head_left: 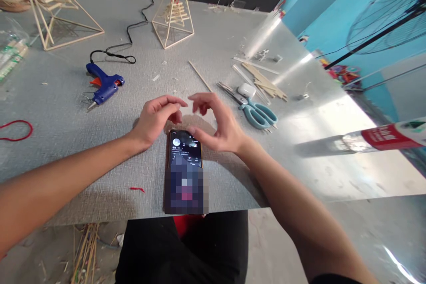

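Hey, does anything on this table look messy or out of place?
Yes. Wood scraps and shavings litter the grey table, a loose stick lies askew, and a red thread scrap sits by the phone. Both hands, left and right, hover over the phone, holding nothing visible.

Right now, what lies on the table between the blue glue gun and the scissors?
In the head view, both hands sit between the glue gun and scissors: left hand, right hand, above a phone.
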{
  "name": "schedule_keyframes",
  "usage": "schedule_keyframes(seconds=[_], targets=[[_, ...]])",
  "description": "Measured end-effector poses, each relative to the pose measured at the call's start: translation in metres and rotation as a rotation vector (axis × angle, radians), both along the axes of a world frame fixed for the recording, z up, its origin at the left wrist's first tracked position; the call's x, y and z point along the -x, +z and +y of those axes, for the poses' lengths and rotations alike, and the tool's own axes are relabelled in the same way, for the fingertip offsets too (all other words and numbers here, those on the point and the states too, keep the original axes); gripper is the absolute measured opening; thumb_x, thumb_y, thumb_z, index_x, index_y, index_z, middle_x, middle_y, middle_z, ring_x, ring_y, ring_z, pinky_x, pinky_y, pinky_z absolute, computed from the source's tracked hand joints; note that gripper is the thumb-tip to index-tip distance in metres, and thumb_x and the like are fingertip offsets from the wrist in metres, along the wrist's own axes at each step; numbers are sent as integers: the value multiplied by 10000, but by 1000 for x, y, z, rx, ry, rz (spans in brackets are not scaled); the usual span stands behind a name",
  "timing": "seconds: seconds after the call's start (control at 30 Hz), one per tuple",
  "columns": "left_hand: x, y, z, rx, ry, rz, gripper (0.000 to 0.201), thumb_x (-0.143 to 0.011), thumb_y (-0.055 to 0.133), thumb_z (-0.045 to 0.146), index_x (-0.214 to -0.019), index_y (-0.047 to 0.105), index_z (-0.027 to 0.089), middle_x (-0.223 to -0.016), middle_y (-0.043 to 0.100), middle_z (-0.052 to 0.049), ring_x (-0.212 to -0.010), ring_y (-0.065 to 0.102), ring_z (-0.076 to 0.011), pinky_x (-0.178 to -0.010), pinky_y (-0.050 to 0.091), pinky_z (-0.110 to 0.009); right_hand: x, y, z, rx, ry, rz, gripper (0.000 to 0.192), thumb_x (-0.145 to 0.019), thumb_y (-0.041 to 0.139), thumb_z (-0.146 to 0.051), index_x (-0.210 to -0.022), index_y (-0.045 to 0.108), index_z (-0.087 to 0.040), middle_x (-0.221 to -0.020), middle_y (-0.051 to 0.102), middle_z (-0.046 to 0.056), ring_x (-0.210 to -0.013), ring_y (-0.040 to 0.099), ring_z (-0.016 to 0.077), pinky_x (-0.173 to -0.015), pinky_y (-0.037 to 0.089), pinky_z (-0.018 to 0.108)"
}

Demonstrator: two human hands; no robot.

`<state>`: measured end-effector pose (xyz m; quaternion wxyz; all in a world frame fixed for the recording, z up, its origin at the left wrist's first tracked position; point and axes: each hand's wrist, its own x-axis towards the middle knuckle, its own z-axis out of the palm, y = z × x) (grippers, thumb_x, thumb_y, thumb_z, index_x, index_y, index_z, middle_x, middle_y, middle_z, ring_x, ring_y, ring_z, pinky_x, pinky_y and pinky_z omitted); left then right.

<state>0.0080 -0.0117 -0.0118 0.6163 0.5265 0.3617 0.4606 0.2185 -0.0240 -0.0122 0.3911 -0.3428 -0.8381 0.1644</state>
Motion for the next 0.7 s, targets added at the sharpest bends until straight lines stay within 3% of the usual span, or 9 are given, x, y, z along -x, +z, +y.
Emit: schedule_keyframes(seconds=[0.03,0.1,0.17,0.23,0.37,0.7], targets=[[0,-1,1,23,42,-39,123,-862,642,244,-892,741,177,-663,642,9,-665,606,-105,-691,492,-254,1,5,-4,58,64,-27,755,-853,792,-482,-1487,484,-213,-1331,659,154,-1150,672,290,-950,594,459],[-1,-2,4,64,106,-115,117,-847,623,245,-868,718,181,-651,619,18,-647,589,-102,-676,488,-249,3,14,-14,190,200,-120,1197,-753,854,-633,-1665,198,-220,-1702,311,210,-1554,369,406,-1210,433,605],[-2,-2,5,88,134,-159,93,-825,614,230,-823,691,177,-673,614,19,-647,577,-93,-670,482,-242,6,20,-26,299,304,-236,1418,-675,881,-715,-1702,17,-255,-1796,-8,166,-1665,11,439,-1308,218,688],[-2,-1,5,94,135,-169,79,-810,607,217,-781,666,173,-687,609,17,-660,575,-87,-677,477,-235,9,22,-36,346,348,-291,1512,-630,904,-731,-1702,-67,-293,-1792,-160,118,-1647,-162,443,-1314,93,726],[-2,2,5,94,116,-118,90,-817,593,236,-799,662,181,-635,581,19,-654,571,-100,-695,487,-250,12,20,-45,340,366,-318,1592,-577,951,-697,-1697,-113,-315,-1781,-210,91,-1628,-223,436,-1316,-12,718],[0,1,6,117,105,-112,95,-829,605,234,-828,685,181,-605,569,25,-626,557,-91,-688,492,-239,15,15,-48,303,381,-346,1675,-503,989,-678,-1695,-129,-311,-1761,-267,80,-1626,-211,441,-1330,-51,683]])
